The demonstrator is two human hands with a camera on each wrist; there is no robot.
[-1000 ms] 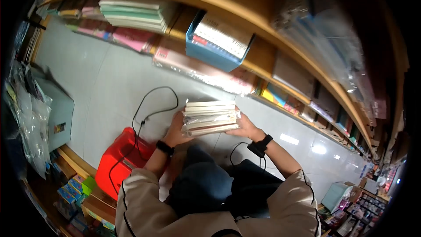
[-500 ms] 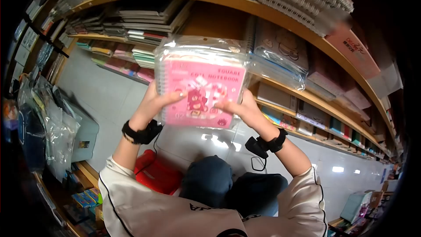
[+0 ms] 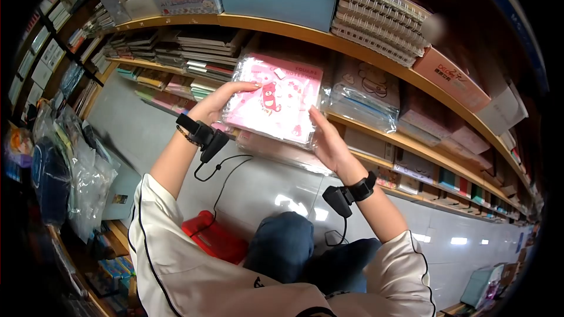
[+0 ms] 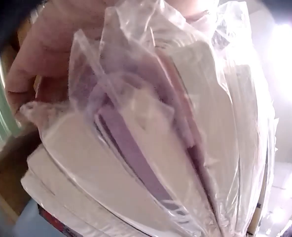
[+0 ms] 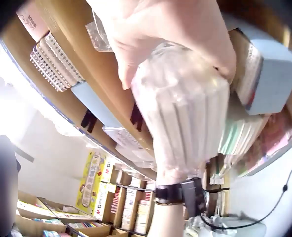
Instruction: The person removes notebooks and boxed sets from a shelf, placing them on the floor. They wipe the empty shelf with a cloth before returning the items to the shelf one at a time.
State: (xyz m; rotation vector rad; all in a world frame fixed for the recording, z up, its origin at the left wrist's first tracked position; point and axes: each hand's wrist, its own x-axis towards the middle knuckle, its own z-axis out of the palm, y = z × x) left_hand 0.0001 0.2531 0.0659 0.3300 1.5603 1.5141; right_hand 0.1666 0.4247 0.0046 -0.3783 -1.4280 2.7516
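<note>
Both hands hold a stack of notebooks point(image 3: 273, 97) in clear plastic sleeves, a pink bear cover on top. My left hand point(image 3: 216, 104) grips its left side, thumb over the cover. On the right side, my right hand point(image 3: 332, 145) has its thumb by the cover's edge. The stack overlaps the gap in the middle shelf in the head view. In the left wrist view the wrapped page edges fan apart beside the left fingers point(image 4: 25, 79). The right wrist view shows thumb and fingers spanning the stack's end.
Right of the stack, the middle shelf point(image 3: 367, 126) bears wrapped notebooks point(image 3: 367, 91); dark books point(image 3: 205, 44) lie left. Above are a blue box point(image 3: 279, 1) and spiral notebooks point(image 3: 379, 20). A red stool-like object point(image 3: 217, 240) and a cable point(image 3: 226, 185) are below.
The stack rose from low over the floor, its pink cover coming into view, then moved forward to the middle shelf. Both hands kept hold, and the head view shifted toward the shelves.
</note>
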